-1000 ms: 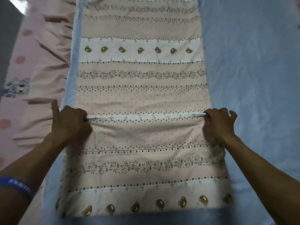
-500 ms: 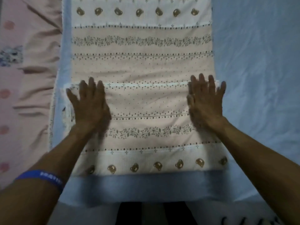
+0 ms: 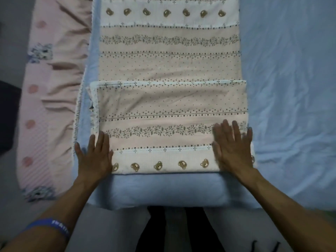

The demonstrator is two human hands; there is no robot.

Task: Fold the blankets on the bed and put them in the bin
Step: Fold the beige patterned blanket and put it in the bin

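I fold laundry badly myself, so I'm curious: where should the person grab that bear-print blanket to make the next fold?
Probably at the two near corners of the folded blanket, coming from the near edge, where the left hand and right hand already lie flat. That doubled end forms a straight, thick edge across the strip, so pinching both corners should let it carry over evenly onto the flat part beyond.

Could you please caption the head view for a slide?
Both hands, left and right, press flat on the half-folded bear-print blanket.

I see a peach blanket (image 3: 171, 106) banded with white bear rows, leaf vines and dots, on a pale blue bed (image 3: 291, 88); pink spotted sheet (image 3: 51, 88) alongside.
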